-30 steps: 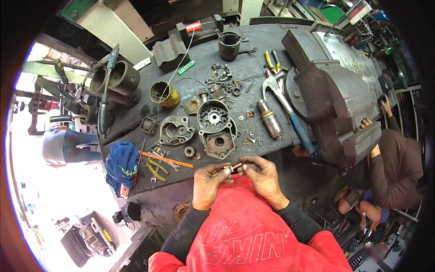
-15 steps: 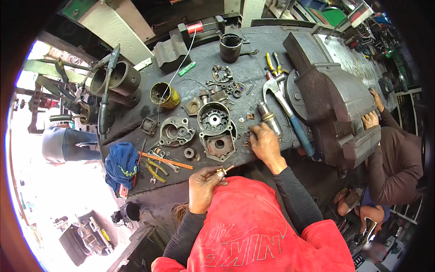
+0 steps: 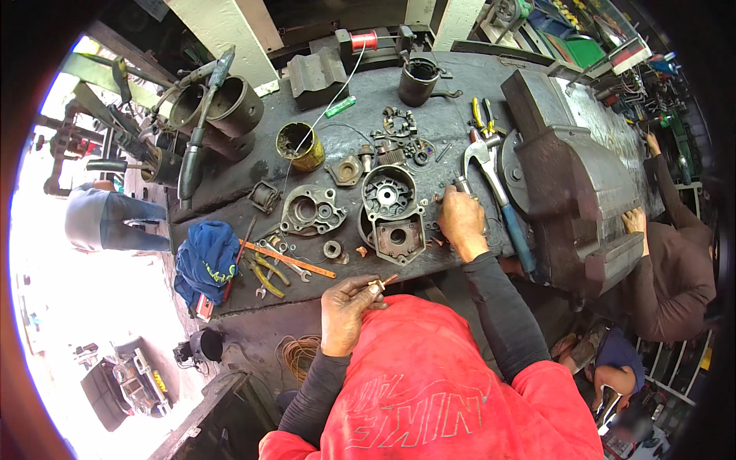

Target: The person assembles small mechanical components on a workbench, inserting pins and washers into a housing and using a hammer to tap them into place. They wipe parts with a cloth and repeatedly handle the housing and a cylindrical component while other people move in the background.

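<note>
My left hand (image 3: 345,310) is raised in front of my red shirt, pinching a small brass-coloured part (image 3: 377,284) with thin copper ends. My right hand (image 3: 462,222) reaches onto the dark workbench (image 3: 460,84), its fingers curled around the lower end of a grey metal cylinder (image 3: 462,183) whose tip sticks out above the knuckles. Just left of that hand lie a round motor housing (image 3: 387,192) and a rusty square end cover (image 3: 399,238). A pipe wrench with a blue handle (image 3: 502,199) lies right beside it.
A big iron vise (image 3: 567,192) fills the bench's right end. A yellow tin (image 3: 299,146), pliers (image 3: 264,276), a blue cloth (image 3: 203,261) and several small parts litter the bench. A co-worker's hand (image 3: 635,222) rests on the vise; another person (image 3: 107,218) stands at left.
Both hands held the small part together at my chest a second ago. My right hand has let go and reached forward onto the cylinder on the bench; my left hand keeps the part.
</note>
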### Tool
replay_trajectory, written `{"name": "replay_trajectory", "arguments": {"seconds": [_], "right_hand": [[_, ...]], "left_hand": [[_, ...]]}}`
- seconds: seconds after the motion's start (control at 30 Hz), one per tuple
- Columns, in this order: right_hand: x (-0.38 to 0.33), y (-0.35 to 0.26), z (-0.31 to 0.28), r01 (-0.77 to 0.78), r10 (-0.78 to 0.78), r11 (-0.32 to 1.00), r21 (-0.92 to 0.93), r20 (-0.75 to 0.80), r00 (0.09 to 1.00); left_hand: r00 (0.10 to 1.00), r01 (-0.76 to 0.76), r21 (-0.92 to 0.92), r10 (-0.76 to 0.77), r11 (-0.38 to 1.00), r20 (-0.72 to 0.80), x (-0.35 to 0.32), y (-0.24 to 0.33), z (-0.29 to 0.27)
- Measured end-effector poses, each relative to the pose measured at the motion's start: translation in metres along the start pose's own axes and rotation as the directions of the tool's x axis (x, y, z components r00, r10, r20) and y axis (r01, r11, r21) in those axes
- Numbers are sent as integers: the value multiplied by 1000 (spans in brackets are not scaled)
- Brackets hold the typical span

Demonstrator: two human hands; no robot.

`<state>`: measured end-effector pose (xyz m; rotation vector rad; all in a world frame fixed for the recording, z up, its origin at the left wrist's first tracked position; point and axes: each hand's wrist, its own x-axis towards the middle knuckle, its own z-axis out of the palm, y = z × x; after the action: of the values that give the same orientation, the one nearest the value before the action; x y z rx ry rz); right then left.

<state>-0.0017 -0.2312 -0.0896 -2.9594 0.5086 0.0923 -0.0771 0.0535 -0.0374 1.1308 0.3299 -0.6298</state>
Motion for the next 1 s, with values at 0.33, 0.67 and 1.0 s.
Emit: {"name": "replay_trajectory", "arguments": {"seconds": [0.33,0.67,1.0], "right_hand": [[-90,1,-57,401,-204,864,304,-516,832],[-148,-29,-113,128,-3,399,908,-138,990],[-144,-12,-105,-323,-278,-332,886,235,931]], "left_hand": [[986,118,-185,-94,976,135,-1,9,-2],[954,95,-153,-47,984,296,-17,43,22],[934,234,-200,-164,951,316,-14,43,23]]}}
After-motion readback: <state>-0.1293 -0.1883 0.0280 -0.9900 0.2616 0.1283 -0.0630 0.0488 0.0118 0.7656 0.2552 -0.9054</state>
